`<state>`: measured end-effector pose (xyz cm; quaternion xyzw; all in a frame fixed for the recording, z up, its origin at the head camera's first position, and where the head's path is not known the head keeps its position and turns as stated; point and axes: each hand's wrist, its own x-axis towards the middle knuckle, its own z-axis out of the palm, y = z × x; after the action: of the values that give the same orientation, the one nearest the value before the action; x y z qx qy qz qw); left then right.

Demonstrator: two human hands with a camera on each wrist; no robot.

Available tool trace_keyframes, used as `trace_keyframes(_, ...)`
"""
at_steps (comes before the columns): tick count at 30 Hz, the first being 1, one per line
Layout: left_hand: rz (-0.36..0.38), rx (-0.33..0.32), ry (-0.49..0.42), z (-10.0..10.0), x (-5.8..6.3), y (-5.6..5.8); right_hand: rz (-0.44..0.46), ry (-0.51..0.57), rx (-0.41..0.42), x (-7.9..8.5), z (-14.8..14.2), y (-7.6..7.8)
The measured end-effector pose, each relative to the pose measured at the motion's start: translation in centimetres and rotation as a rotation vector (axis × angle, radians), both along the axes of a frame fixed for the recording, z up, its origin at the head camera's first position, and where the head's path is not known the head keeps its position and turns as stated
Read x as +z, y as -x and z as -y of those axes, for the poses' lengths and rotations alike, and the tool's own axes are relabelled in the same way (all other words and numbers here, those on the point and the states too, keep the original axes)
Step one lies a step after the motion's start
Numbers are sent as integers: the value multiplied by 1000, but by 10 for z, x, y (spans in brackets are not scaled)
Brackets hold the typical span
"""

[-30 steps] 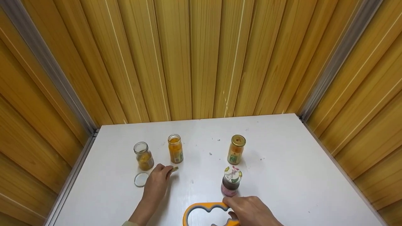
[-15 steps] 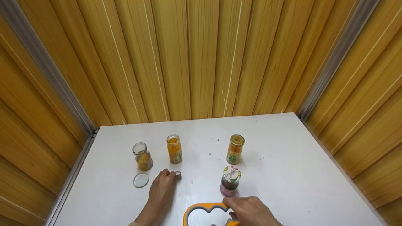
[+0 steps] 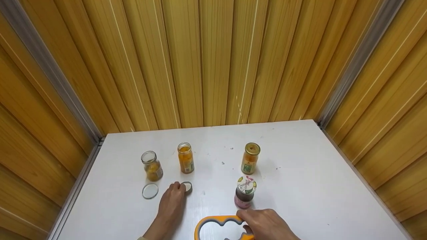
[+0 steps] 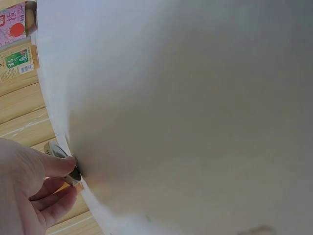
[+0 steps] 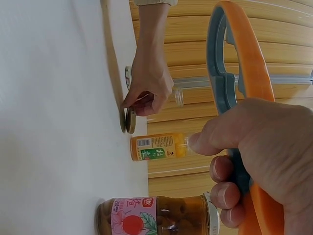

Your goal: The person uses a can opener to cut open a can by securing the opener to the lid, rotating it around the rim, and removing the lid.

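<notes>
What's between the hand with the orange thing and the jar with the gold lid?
The jar with the fruit-patterned lid stands between the right hand and the gold-lidded jar, as the head view shows.

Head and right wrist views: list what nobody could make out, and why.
Orange tool: head view, cut off by bottom edge, partly behind right hand.
Small lid: head view, left side behind left hand.
Gold-lidded jar: head view, label print too small.
Pink-labelled jar: right wrist view, one side cut off by bottom edge.

Four jars (image 3: pixel 186 160), two loose lids (image 3: pixel 150 191), two hands (image 3: pixel 171 201), apparently one orange-and-grey tool (image 3: pixel 217 218)
</notes>
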<state>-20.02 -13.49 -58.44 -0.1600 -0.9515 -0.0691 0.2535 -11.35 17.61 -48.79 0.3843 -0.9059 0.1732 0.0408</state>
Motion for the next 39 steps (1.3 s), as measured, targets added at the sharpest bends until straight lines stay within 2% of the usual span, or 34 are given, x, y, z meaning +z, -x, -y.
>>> trace_keyframes(6,36,6,-23,0,1,-1,-7,3,1,-2,-1,-1)
trace_keyframes(13,67,55,-5,0,2,-2,-103,1,-6,-5,-1,-2)
trace_keyframes(19,84,66,8,2,3,-3,-69,-21,-7,-4,-2,-1)
trace_keyframes(27,109,117,101,2,6,-6,-47,-38,-23,-3,-3,-2)
trace_keyframes(30,136,140,71,0,9,-7,-35,-33,-32,-2,-4,-2)
trace_keyframes(33,149,149,12,-2,12,-9,-64,-12,-34,-3,-6,-2)
trace_keyframes(39,123,121,-60,-10,15,-14,-140,35,-26,-4,-10,-3)
